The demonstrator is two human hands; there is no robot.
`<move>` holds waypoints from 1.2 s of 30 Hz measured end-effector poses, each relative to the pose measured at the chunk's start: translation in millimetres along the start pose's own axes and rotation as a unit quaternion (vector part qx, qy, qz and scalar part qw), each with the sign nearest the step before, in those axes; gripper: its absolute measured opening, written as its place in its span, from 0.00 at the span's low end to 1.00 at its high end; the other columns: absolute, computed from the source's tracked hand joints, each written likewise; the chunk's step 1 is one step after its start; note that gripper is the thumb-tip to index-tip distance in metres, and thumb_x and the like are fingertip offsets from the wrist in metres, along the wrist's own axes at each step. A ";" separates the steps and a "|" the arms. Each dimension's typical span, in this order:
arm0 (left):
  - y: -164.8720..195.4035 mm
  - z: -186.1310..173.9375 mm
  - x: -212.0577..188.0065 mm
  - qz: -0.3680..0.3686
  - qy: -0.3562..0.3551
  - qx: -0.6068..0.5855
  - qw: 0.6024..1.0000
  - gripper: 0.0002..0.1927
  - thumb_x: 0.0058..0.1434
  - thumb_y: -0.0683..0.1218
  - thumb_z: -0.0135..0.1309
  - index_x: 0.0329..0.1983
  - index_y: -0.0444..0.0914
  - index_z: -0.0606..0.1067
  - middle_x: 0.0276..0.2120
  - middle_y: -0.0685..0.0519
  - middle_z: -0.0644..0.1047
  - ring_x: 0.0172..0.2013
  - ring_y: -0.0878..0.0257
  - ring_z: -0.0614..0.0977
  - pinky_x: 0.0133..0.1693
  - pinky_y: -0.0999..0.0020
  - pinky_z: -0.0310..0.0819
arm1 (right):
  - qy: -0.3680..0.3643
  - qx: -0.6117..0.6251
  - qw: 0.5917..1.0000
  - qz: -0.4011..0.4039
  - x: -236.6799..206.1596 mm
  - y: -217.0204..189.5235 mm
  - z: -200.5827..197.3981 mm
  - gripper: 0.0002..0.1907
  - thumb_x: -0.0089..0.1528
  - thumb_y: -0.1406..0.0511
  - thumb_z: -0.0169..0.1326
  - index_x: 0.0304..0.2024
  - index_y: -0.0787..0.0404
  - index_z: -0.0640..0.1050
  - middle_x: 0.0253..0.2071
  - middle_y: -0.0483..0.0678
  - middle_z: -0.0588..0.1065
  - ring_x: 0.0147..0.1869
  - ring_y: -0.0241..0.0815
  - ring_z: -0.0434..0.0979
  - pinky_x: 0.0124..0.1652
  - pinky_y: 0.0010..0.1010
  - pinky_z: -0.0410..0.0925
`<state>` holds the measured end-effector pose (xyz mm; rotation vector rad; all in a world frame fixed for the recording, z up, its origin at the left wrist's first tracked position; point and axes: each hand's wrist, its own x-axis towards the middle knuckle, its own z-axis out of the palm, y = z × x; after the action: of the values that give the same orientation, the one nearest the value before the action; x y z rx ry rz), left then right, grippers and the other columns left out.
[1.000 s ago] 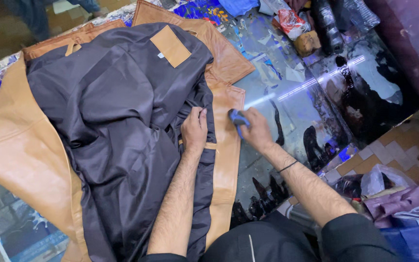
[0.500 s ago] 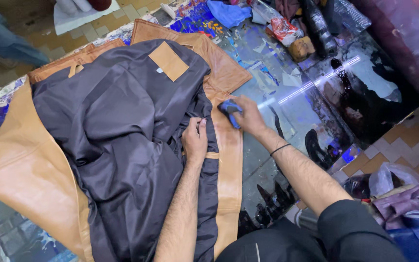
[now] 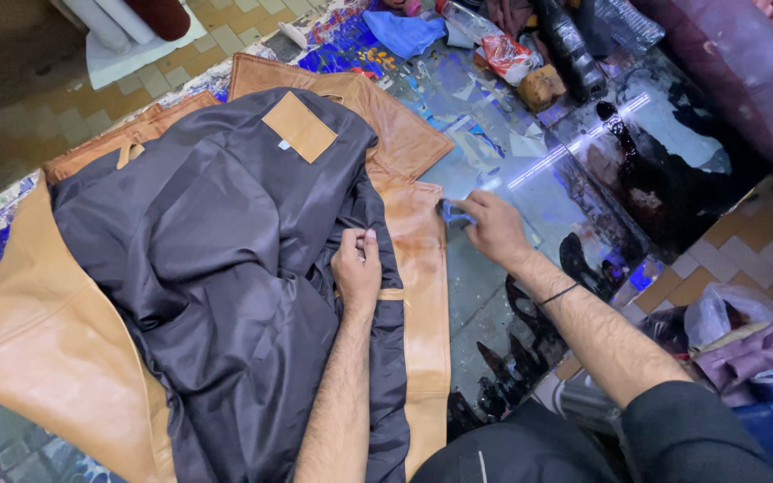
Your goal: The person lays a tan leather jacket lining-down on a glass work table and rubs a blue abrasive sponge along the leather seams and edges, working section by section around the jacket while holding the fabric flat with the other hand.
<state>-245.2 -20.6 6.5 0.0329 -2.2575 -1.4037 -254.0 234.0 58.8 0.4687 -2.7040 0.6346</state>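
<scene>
Your left hand (image 3: 357, 268) presses flat on the dark jacket lining (image 3: 216, 259) while, at its two o'clock, your right hand (image 3: 492, 228) pinches a small blue piece (image 3: 450, 212).

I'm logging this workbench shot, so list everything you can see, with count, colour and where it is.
jacket: one, tan leather with dark lining, spread open across table
table: one, glossy, paint-stained, under everything
blue cloth: one, far edge of table
bottles: two or three, dark and clear, far right
white rolls: two, top left on floor
plastic bags: a few, white and purple, right
left hand: pressing lining edge
right hand: gripping small blue object beside tan front panel, black band on wrist
</scene>
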 end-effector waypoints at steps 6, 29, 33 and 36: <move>0.0 -0.8 0.2 0.014 -0.004 -0.004 1.000 0.10 0.68 0.48 0.56 0.40 0.36 0.74 0.24 0.49 0.77 0.24 0.56 0.79 0.29 0.61 0.71 | -0.039 0.024 0.929 -0.367 29.0 -18.5 16.4 0.23 0.49 0.69 0.59 0.49 0.53 0.82 0.41 0.44 0.77 0.45 0.49 0.75 0.44 0.39 0.71; 64.8 -43.2 -39.6 0.091 -0.011 0.319 0.944 0.23 0.51 0.59 0.66 0.39 0.37 0.77 0.37 0.46 0.75 0.40 0.46 0.75 0.43 0.50 0.65 | -0.012 -0.034 0.975 -0.221 -33.6 -8.3 -25.4 0.25 0.50 0.71 0.56 0.51 0.53 0.82 0.47 0.40 0.78 0.46 0.44 0.71 0.45 0.36 0.68; 62.2 -40.6 -41.2 0.122 -0.027 0.321 0.939 0.15 0.55 0.55 0.64 0.33 0.40 0.77 0.34 0.50 0.75 0.39 0.49 0.75 0.41 0.51 0.64 | -0.045 -0.053 0.964 -0.255 -52.7 -25.8 -16.9 0.24 0.51 0.68 0.58 0.51 0.51 0.83 0.45 0.37 0.77 0.47 0.43 0.72 0.42 0.38 0.65; 52.1 -36.2 -38.4 0.171 -0.042 0.263 0.949 0.10 0.61 0.51 0.62 0.33 0.42 0.76 0.33 0.53 0.74 0.38 0.52 0.76 0.41 0.53 0.65 | -0.055 -0.030 0.966 -0.252 -56.6 -35.3 -15.4 0.22 0.51 0.68 0.55 0.48 0.49 0.83 0.46 0.36 0.78 0.46 0.43 0.72 0.40 0.36 0.63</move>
<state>-184.8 -16.1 49.2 -0.2365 -2.4945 -0.6157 -186.4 224.9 63.4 1.1540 -2.5327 0.3891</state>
